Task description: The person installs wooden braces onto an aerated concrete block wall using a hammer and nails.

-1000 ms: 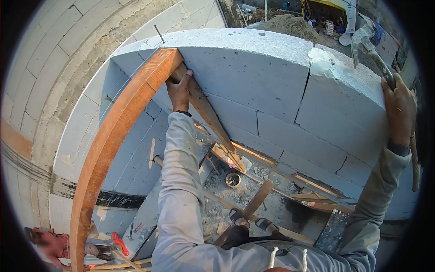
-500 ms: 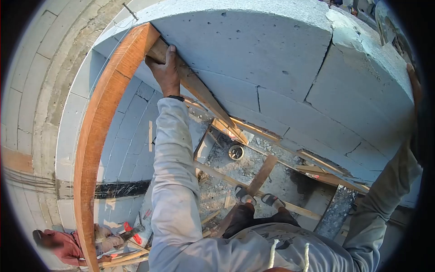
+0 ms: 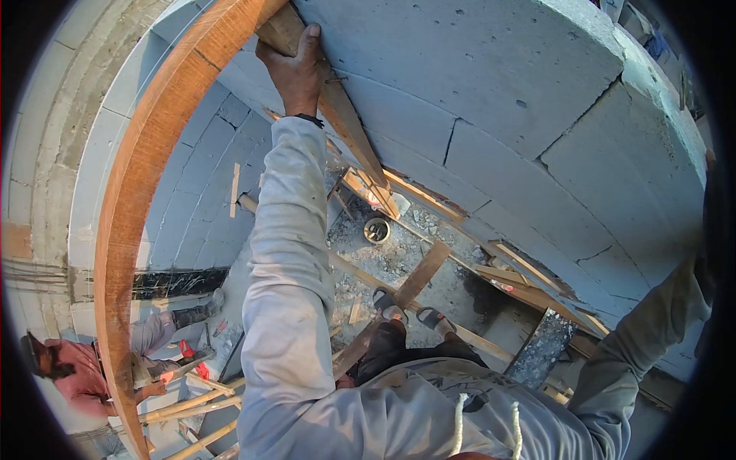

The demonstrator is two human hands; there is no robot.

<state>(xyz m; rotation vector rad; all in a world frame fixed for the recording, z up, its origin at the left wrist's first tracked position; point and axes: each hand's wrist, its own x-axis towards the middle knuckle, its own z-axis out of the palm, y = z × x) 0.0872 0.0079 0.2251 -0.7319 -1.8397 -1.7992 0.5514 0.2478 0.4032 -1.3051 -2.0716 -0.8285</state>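
Observation:
My left hand (image 3: 295,69) reaches up and grips the upper end of a slanted wooden slat (image 3: 349,134) that lies against the grey block wall (image 3: 521,84). A tall orange-brown wooden board (image 3: 146,161) stands just left of that hand and touches the slat's top. Only the grey sleeve of my right arm (image 3: 652,337) shows, stretching to the right edge. My right hand is out of the frame.
Far below, my sandalled feet (image 3: 402,307) stand on a wooden plank (image 3: 418,276) over rubble and a small round tin (image 3: 376,229). Wooden battens (image 3: 521,280) run along the wall's base. Another person in a red shirt (image 3: 69,376) crouches at the lower left among loose sticks.
The view has tilted downward. The wall's top and my right hand with its hammer have left the frame. My left hand keeps its grip on the slat.

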